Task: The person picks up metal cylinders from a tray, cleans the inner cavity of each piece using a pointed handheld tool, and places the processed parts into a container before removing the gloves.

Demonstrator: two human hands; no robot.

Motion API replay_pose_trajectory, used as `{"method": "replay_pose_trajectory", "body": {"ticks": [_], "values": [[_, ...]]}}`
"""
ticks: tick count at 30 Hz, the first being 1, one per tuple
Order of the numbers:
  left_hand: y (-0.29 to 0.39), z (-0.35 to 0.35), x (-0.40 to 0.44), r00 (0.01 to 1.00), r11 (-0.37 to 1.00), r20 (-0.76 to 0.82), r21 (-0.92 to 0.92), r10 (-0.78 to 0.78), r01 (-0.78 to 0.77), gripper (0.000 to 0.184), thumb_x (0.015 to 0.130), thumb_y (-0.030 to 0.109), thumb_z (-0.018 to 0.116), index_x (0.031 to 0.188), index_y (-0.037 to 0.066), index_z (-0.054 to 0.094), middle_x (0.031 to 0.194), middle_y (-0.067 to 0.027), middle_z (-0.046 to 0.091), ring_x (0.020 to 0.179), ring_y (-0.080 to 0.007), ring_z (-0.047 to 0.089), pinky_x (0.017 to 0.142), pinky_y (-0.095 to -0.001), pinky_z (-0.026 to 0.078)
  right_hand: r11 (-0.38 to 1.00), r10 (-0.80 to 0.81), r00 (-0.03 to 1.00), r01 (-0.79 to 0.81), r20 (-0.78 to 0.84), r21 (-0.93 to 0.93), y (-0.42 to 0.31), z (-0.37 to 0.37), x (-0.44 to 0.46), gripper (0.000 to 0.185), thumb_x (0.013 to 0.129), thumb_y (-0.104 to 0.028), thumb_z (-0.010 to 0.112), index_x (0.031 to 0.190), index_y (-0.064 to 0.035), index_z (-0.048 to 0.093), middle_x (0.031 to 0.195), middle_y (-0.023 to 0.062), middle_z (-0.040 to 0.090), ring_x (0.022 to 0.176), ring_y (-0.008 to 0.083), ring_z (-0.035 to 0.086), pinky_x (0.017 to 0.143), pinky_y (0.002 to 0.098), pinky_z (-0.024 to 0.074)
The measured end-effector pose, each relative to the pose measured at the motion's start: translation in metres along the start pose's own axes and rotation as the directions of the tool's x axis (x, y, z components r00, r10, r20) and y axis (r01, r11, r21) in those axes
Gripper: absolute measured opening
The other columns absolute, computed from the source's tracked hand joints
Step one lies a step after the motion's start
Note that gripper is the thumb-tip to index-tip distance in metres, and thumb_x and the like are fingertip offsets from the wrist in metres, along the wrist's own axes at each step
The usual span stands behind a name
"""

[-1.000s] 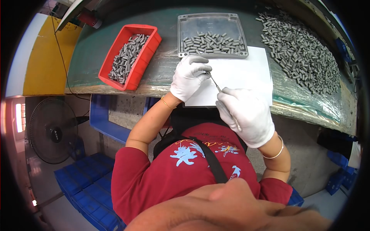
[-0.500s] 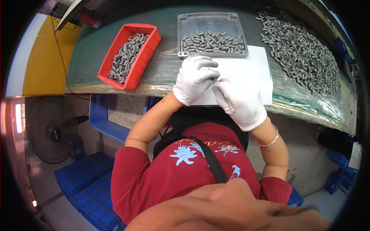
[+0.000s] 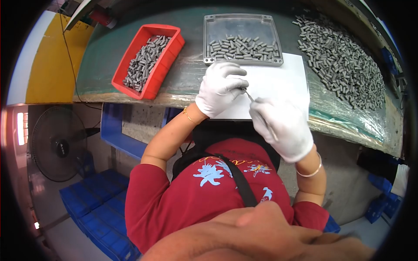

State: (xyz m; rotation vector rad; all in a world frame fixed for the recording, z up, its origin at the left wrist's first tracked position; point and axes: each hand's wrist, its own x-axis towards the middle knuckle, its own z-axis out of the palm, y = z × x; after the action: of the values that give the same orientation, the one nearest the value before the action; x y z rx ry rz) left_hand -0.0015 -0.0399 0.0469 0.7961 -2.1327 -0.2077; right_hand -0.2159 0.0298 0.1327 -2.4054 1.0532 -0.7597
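My left hand (image 3: 221, 90), in a white glove, is closed at the fingertips above the white paper (image 3: 291, 79). It pinches a small grey piece, mostly hidden by the fingers. My right hand (image 3: 281, 126), also gloved, is wrapped round a thin metal rod-like tool (image 3: 249, 95). The tool's tip meets the left fingertips, and its other end shows beneath the right palm. Just beyond the hands sits a clear plastic tray (image 3: 242, 27) holding many grey metal cylinders (image 3: 239, 48).
At the left stands a red bin (image 3: 174, 48) with more grey cylinders. A large loose pile of cylinders (image 3: 344, 65) covers the right of the green table (image 3: 191, 82). A fan (image 3: 61, 145) and blue crates (image 3: 104, 213) are below at the left.
My right hand has drawn back, down and to the right, so the thin tool now shows between the hands. My left hand stays nearly in place. The view has shifted slightly.
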Motion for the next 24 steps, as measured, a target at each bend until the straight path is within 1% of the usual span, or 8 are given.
{"method": "replay_pose_trajectory", "body": {"ticks": [2, 5, 8, 9, 11, 16, 17, 24], "values": [[0.007, 0.002, 0.002, 1.0, 1.0, 0.006, 0.009, 0.01, -0.01, 0.023, 0.062, 0.01, 0.08, 0.083, 0.016, 0.072, 0.102, -0.0022, 0.069, 0.103, -0.0258, 0.065, 0.09, -0.0421, 0.049, 0.997, 0.078, 0.995, -0.079, 0.059, 0.002, 0.016, 0.014, 0.007, 0.015, 0.078, -0.004, 0.069, 0.093, -0.0047, 0.064, 0.083, 0.0097, 0.065, 0.073, 0.0314, 0.063, 0.067, 0.0402, 0.0505], [-0.005, 0.003, -0.006, 0.999, 0.998, 0.045, 0.056, -0.003, 0.0, 0.023, 0.064, 0.009, 0.082, 0.085, 0.014, 0.073, 0.103, -0.0052, 0.068, 0.105, -0.0283, 0.064, 0.089, -0.0431, 0.052, 1.0, -0.003, 0.993, 0.001, 0.116, 0.015, 0.005, -0.012, 0.006, 0.018, 0.077, -0.004, 0.071, 0.094, -0.0047, 0.065, 0.084, 0.0093, 0.067, 0.072, 0.0312, 0.065, 0.067, 0.0393, 0.0517], [-0.022, -0.002, -0.016, 0.984, 0.982, 0.01, 0.077, -0.176, 0.175, 0.023, 0.066, 0.01, 0.084, 0.087, 0.013, 0.075, 0.104, -0.0055, 0.069, 0.107, -0.0277, 0.063, 0.089, -0.0413, 0.052, 0.993, -0.091, 0.996, 0.089, 0.021, 0.082, -0.005, -0.025, -0.005, 0.016, 0.074, -0.003, 0.07, 0.089, -0.0046, 0.064, 0.084, 0.008, 0.067, 0.072, 0.0271, 0.066, 0.066, 0.035, 0.0523], [-0.023, -0.004, -0.016, 0.976, 0.977, 0.044, 0.047, -0.212, 0.21, 0.022, 0.07, 0.011, 0.084, 0.09, 0.013, 0.076, 0.106, -0.0057, 0.069, 0.108, -0.0267, 0.062, 0.091, -0.0394, 0.052, 0.99, -0.123, 0.987, 0.129, -0.101, 0.053, -0.008, -0.018, -0.004, 0.015, 0.071, -0.003, 0.068, 0.085, -0.0044, 0.061, 0.078, 0.0063, 0.064, 0.068, 0.0248, 0.064, 0.062, 0.0341, 0.0506], [-0.021, -0.003, -0.015, 0.966, 0.966, 0.037, -0.035, -0.256, 0.257, 0.022, 0.07, 0.01, 0.084, 0.091, 0.012, 0.076, 0.108, -0.006, 0.068, 0.109, -0.0256, 0.062, 0.091, -0.0383, 0.052, 0.987, -0.153, 0.965, 0.16, -0.213, 0.018, -0.013, -0.014, -0.002, 0.017, 0.068, -0.004, 0.068, 0.083, -0.0033, 0.06, 0.076, 0.0061, 0.062, 0.065, 0.0228, 0.063, 0.059, 0.0333, 0.05], [-0.017, 0.0, -0.018, 0.931, 0.926, -0.005, -0.102, -0.365, 0.363, 0.021, 0.067, 0.008, 0.082, 0.087, 0.013, 0.076, 0.105, -0.0054, 0.07, 0.105, -0.0269, 0.063, 0.092, -0.0382, 0.052, 0.989, -0.149, 0.977, 0.144, -0.153, -0.044, -0.014, 0.003, -0.004, 0.024, 0.071, -0.009, 0.077, 0.089, -0.0005, 0.064, 0.086, 0.0112, 0.067, 0.068, 0.0242, 0.065, 0.062, 0.0347, 0.0531], [-0.017, 0.0, -0.02, 0.925, 0.919, -0.005, -0.113, -0.38, 0.377, 0.021, 0.068, 0.008, 0.082, 0.088, 0.013, 0.076, 0.106, -0.0054, 0.069, 0.106, -0.0267, 0.063, 0.092, -0.0379, 0.052, 0.978, -0.194, 0.96, 0.173, -0.201, -0.114, -0.013, 0.009, -0.005, 0.022, 0.075, -0.011, 0.077, 0.09, -0.0002, 0.065, 0.089, 0.0136, 0.067, 0.069, 0.024, 0.065, 0.062, 0.0348, 0.0536], [-0.014, -0.002, -0.019, 0.925, 0.92, -0.003, -0.106, -0.38, 0.378, 0.022, 0.068, 0.006, 0.081, 0.089, 0.012, 0.076, 0.107, -0.0058, 0.069, 0.105, -0.0266, 0.063, 0.091, -0.0375, 0.052, 0.962, -0.22, 0.961, 0.185, -0.166, -0.202, -0.017, 0.018, 0.002, 0.02, 0.079, -0.015, 0.075, 0.088, -0.0003, 0.065, 0.089, 0.0141, 0.068, 0.075, 0.0228, 0.066, 0.067, 0.0339, 0.0537]]}}
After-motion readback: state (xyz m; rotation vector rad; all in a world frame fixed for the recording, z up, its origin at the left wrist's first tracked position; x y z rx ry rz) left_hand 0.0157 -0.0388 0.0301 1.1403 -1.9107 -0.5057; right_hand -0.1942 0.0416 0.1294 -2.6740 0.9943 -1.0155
